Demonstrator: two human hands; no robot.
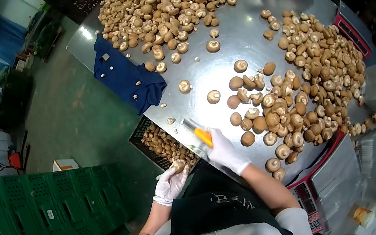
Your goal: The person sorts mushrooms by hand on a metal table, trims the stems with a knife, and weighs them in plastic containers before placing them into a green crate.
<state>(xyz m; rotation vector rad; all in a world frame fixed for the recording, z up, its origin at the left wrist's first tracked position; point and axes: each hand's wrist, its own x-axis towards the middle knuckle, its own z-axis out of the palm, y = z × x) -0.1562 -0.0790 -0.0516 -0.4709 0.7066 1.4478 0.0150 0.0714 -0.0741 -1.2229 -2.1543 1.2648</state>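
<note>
Left hand (171, 184): thumb and fingertips pinching a shiitake mushroom (178, 166) at the near side of a black crate (137, 135). Crate holds small mushroom pieces (163, 144), sits below the tabletop's near-left edge. Right hand (227, 153): fingers closed round an orange-handled knife (203, 137), blade blurred, over the steel tabletop (190, 105) near that edge. Blue cloth (125, 77) draped over the left edge. Big mushroom pile (161, 8) toward the far-left corner, second pile (326, 66) along the right side.

orange knife handle (204, 137), blue cloth (130, 77), green crates (55, 197), and what seems a pink-red scale (307, 194) edge.
</note>
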